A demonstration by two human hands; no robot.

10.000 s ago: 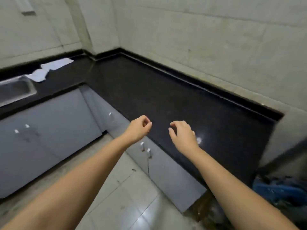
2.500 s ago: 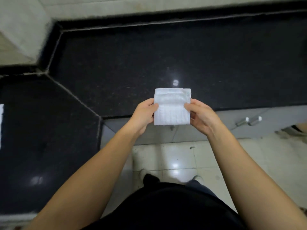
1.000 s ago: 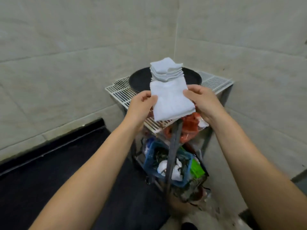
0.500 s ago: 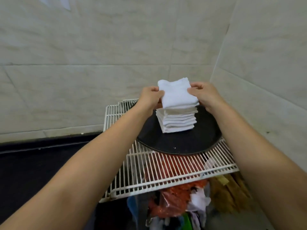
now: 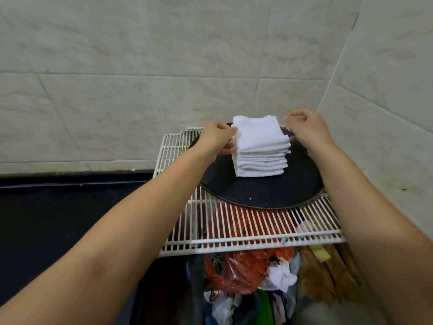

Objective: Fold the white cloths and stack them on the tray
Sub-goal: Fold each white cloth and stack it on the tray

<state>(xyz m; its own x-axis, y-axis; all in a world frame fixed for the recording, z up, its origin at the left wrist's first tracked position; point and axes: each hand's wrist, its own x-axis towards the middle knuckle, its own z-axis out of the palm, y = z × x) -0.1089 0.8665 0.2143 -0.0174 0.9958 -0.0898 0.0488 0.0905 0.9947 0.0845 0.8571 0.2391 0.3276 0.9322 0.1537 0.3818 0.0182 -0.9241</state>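
Observation:
A stack of several folded white cloths stands on a round black tray, with the newest folded cloth lying flat on top. The tray rests on a white wire rack in the wall corner. My left hand is at the stack's left side, and its thumb and fingers pinch the left edge of the top cloth. My right hand hovers just right of the stack with fingers loosely curled, a small gap from the cloth, holding nothing.
Tiled walls close in behind and to the right of the rack. A black counter lies to the left, lower down. Under the rack sit a red plastic bag, crumpled white cloth and other clutter.
The folded cloth I carried from the counter now lies on top of the stack. My right hand has let go and drawn slightly away; my left hand stays at the cloth's left edge.

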